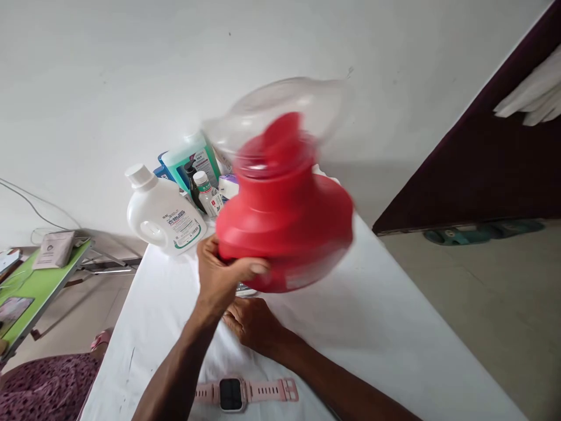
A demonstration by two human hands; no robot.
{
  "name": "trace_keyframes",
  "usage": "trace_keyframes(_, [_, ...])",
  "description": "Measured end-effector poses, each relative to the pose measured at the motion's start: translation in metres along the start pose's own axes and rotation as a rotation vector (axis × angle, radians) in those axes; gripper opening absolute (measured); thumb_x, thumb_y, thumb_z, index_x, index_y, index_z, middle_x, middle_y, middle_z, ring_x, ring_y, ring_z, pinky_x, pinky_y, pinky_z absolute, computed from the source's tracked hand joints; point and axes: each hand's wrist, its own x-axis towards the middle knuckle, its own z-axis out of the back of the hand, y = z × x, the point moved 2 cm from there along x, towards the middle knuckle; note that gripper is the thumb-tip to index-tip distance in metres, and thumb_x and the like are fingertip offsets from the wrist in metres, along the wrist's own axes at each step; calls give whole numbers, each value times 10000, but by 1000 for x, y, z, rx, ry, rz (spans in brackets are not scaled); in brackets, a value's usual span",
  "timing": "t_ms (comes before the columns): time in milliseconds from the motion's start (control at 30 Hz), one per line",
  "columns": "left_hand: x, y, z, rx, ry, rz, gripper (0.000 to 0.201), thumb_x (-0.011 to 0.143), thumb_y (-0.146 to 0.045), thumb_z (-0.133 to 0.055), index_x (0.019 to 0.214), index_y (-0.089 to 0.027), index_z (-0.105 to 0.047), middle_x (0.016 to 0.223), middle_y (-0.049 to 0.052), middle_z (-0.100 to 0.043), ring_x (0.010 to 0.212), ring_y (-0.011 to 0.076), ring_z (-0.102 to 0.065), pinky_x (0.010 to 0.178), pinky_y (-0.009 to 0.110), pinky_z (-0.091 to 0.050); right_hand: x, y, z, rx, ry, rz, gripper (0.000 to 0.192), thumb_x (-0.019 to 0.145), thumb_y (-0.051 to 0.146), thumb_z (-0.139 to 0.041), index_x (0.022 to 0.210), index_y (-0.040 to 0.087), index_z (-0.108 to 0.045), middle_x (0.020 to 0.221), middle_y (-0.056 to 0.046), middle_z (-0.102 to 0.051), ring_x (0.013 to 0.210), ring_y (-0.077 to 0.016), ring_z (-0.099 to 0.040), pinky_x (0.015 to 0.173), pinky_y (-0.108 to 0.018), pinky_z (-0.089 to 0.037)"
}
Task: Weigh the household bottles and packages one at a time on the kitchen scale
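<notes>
The red steamer (pixel 284 228) is held up above the white tablecloth (pixel 377 327), to the right of the white jug (pixel 164 213), with its clear hood (pixel 267 102) uppermost and the whole unit slightly tilted. The left hand (pixel 221 272) clamps the lower left side of the body: the thumb lies across the front, and the other fingers are largely hidden behind. The right hand (pixel 256 320) is curled below the body, apart from it as far as this view shows; whether its fingers enclose anything cannot be told. The body appears to be rigid, smooth plastic and is probably light to moderate in weight; any contents are not visible. Expect the rounded, glossy wall to slip under a one-sided hold, and the wide top to make the unit tip. Support the base with one palm and steady the narrower red neck (pixel 276 196) with the other hand. Do not lift by the hood: it looks thin, may flex or crack, and its attachment is too blurred to judge. Keep the base level to limit tipping.
</notes>
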Motion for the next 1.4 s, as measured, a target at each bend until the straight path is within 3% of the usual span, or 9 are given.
trace_keyframes(67, [14, 0, 22, 10, -71, -82, 489, 521, -547, -979, 644, -152, -718, 594, 4, -637, 513, 116, -529, 512, 253, -514, -1, 1, 4, -10, 47, -7, 181, 981, 230, -659, 810, 173, -638, 747, 8, -669, 623, -124, -562, 578, -276, -364])
trace_keyframes(167, [31, 0, 51, 32, -120, -145, 493, 517, -496, -990, 582, -164, -632, 530, -42, -542, 459, 70, -412, 479, 225, -451, 0, 3, 9, -24, 116, -22, 175, 983, 216, -614, 811, 185, -601, 777, 3, -695, 640, -128, -550, 586, -314, -244])
trace_keyframes(333, [51, -1, 80, 57, -139, -175, 640, 480, -504, -996, 491, -190, -440, 458, -91, -321, 450, 50, -270, 451, 219, -373, 2, 5, 12, -39, 248, -46, 128, 1045, 250, -572, 959, 181, -637, 958, -39, -764, 786, -162, -651, 655, -310, -296])
trace_keyframes(533, [61, 12, 102, 149, -129, -130, 665, 469, -561, -978, 511, -194, -425, 474, -91, -300, 465, 50, -254, 440, 219, -329, 3, 8, 14, -73, 278, -53, 165, 1070, 245, -545, 985, 169, -664, 986, -66, -781, 827, -182, -700, 662, -306, -336])
trace_keyframes(833, [64, 30, 112, 187, -107, -91, 565, 478, -550, -958, 566, -172, -547, 511, -57, -439, 481, 57, -325, 443, 211, -354, 0, 5, 10, -85, 180, 1, 145, 1059, 237, -589, 934, 185, -640, 912, -48, -768, 772, -176, -695, 646, -297, -347])
trace_keyframes(1167, [76, 45, 108, 90, -76, -38, 786, 493, -682, -947, 504, -210, -318, 473, -94, -210, 441, 19, -179, 393, 202, -193, -4, 1, 6, -43, 88, 23, 203, 1052, 231, -589, 853, 193, -607, 827, -14, -729, 683, -134, -617, 619, -285, -299])
trace_keyframes(1300, [77, 50, 115, 109, -46, -42, 759, 541, -703, -939, 536, -206, -366, 511, -84, -232, 451, 28, -217, 413, 205, -255, -6, -1, 2, -13, 45, 48, 217, 1055, 240, -570, 843, 199, -592, 786, -3, -694, 671, -130, -581, 622, -277, -300])
trace_keyframes(1400, [80, 52, 122, 140, 7, -50, 710, 622, -767, -879, 574, -201, -454, 532, -51, -334, 470, 64, -347, 451, 225, -342, -7, -3, -1, -11, 36, 53, 217, 1051, 236, -564, 838, 203, -585, 770, 3, -675, 661, -130, -566, 622, -274, -305])
